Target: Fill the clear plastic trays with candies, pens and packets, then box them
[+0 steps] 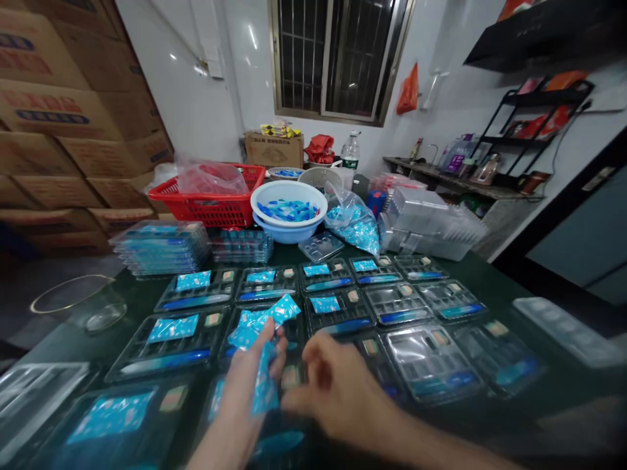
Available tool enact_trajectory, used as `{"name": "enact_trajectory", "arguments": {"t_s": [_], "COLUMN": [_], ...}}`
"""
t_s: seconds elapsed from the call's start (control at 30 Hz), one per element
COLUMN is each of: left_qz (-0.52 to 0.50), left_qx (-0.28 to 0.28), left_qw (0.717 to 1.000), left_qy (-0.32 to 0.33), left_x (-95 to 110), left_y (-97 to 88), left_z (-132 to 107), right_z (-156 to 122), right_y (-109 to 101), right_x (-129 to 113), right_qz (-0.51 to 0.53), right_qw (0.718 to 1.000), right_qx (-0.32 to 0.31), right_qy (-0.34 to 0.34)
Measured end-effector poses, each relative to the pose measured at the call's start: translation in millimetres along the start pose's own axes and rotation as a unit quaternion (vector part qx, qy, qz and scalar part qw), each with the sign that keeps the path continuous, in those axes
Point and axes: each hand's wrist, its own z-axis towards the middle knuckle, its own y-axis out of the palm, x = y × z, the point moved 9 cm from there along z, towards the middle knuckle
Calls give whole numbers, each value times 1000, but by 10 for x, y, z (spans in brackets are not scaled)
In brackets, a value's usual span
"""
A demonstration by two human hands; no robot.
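Note:
My left hand [247,385] is closed on a bunch of small blue sachets [264,320], which fan out above and below its fingers. My right hand [337,388] hovers just to the right of it, fingers curled toward the sachets; whether it pinches one is hidden. Both hands are over rows of clear plastic blister trays [337,307] laid out on a dark green table [494,281]. Several trays hold a blue sachet, a blue stick and a small square piece; the trays on the right [431,359] have no sachet.
At the back stand a white bowl of blue sachets [289,205], a red basket [210,196], a bag of sachets [355,225], stacked filled trays [161,248] and empty tray stacks [428,222]. Cardboard boxes [63,117] rise on the left. A glass lid [78,303] lies at the left.

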Motion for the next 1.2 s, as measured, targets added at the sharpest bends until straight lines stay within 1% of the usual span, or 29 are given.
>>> {"name": "enact_trajectory", "arguments": {"t_s": [0.03, 0.1, 0.2, 0.27, 0.33, 0.4, 0.43, 0.5, 0.57, 0.6, 0.63, 0.67, 0.7, 0.73, 0.8, 0.87, 0.9, 0.93, 0.97, 1.03, 1.13, 1.2], "left_qz": [21, 74, 110, 100, 98, 119, 138, 166, 185, 177, 158, 130, 100, 72, 46, 41, 39, 34, 31, 31, 26, 32], "left_qx": [28, 72, 102, 119, 129, 112, 100, 93, 107, 119, 128, 131, 125, 110, 86, 95, 105, 112, 114, 103, 98, 101], "left_qw": [999, 993, 983, 979, 978, 980, 979, 973, 964, 962, 962, 964, 968, 974, 984, 991, 992, 992, 993, 994, 995, 994], "left_qy": [20, 49, 101, 131, 130, 111, 110, 128, 156, 169, 181, 189, 191, 187, 148, 86, 58, 35, 19, 1, -12, -22], "left_x": [17, 28, 61, 92, 89, 65, 66, 107, 174, 213, 253, 289, 314, 328, 293, 175, 102, 29, -38, -144, -246, -296], "left_y": [-30, -89, -146, -184, -201, -157, -120, -65, -40, -41, -45, -49, -47, -38, -43, -111, -150, -178, -187, -155, -93, -67], "left_z": [-25, -62, -76, -77, -75, -78, -90, -141, -207, -237, -260, -271, -265, -244, -172, -104, -82, -68, -60, -54, -67, -77], "right_z": [-91, -161, -122, -102, -114, -129, -129, -105, -51, -14, 29, 75, 120, 164, 246, 343, 401, 465, 530, 645, 713, 677], "right_y": [122, 265, 320, 270, 181, 131, 116, 82, 11, -44, -126, -254, -427, -647, -1183, -1689, -1890, -2040, -2137, -2198, -2109, -2039], "right_x": [-28, -15, 47, 44, 14, -1, 7, 72, 197, 272, 349, 426, 508, 588, 798, 1018, 1120, 1218, 1303, 1430, 1483, 1413], "right_qz": [11, 14, 0, -24, -46, -49, -47, -36, -28, -31, -50, -84, -125, -184, -238, -278, -297, -313, -326, -347, -373, -388], "right_qw": [1000, 999, 998, 998, 997, 996, 996, 997, 998, 997, 996, 993, 988, 977, 960, 945, 937, 931, 926, 918, 902, 890], "right_qx": [8, 36, 55, 57, 62, 49, 43, 44, 62, 68, 71, 78, 88, 103, 142, 163, 165, 162, 155, 143, 155, 187], "right_qy": [6, 29, 38, 9, -32, -60, -63, -47, -14, 0, 8, 10, 10, 9, 30, 62, 78, 95, 109, 131, 151, 150]}}
